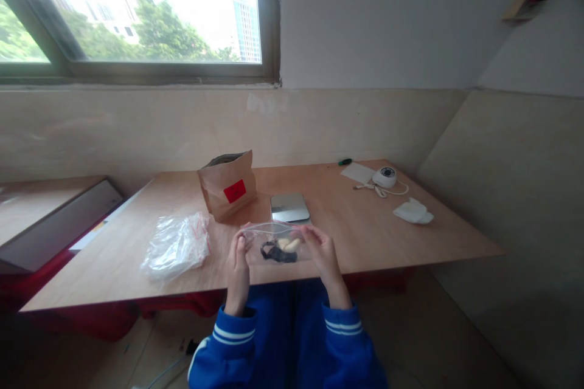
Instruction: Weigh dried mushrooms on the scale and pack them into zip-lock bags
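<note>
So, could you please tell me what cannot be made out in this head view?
- Contents of the small clear bag: dark and pale pieces, too small and blurred to identify.
- Inside of the brown paper bag: hidden by its own walls.
- Left hand and right hand fingers: grip on the bag's edges blurred.

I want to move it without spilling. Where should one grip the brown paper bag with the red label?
Probably the brown paper bag with the red label by its open top edge, from above: it stands upright with the mouth up, leaning slightly.
</note>
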Demonstrator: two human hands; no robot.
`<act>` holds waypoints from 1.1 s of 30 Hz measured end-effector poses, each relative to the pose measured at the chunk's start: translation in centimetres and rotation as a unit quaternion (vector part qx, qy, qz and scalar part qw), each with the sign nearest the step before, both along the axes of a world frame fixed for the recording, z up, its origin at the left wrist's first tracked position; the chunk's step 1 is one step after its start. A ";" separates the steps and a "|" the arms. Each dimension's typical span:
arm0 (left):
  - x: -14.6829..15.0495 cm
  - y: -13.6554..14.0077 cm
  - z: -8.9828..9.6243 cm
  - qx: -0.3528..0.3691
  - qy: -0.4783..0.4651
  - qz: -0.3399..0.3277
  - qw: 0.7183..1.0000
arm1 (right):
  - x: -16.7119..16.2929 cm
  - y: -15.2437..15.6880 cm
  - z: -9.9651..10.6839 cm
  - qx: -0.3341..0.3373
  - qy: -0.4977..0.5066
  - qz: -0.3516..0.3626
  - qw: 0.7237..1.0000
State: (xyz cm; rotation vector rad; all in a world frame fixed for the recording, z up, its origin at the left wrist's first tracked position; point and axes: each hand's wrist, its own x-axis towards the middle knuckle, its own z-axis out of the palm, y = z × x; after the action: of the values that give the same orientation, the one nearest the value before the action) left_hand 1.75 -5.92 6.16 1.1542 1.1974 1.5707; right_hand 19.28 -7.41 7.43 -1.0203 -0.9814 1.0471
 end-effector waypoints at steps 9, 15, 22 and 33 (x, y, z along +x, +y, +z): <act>2.1 0.2 0.6 0.000 -0.077 -0.032 0.997 | 0.4 0.1 -0.7 0.016 -0.045 -0.077 0.996; 2.7 0.9 -0.1 -0.002 -0.152 0.008 0.988 | 0.7 -0.3 -1.0 0.026 -0.024 0.021 0.999; 2.9 0.4 0.4 0.003 -0.178 -0.007 0.984 | 0.7 -0.4 -0.6 0.046 -0.026 -0.063 0.997; 0.2 -0.4 1.6 0.030 -0.028 -0.049 0.998 | 1.1 -0.6 0.2 0.069 -0.031 -0.097 0.992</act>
State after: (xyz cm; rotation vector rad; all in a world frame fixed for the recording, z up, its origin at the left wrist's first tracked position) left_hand 1.99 -6.28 7.76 1.1813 1.0484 1.5633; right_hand 20.38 -8.02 7.67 -1.0161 -0.9711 0.7812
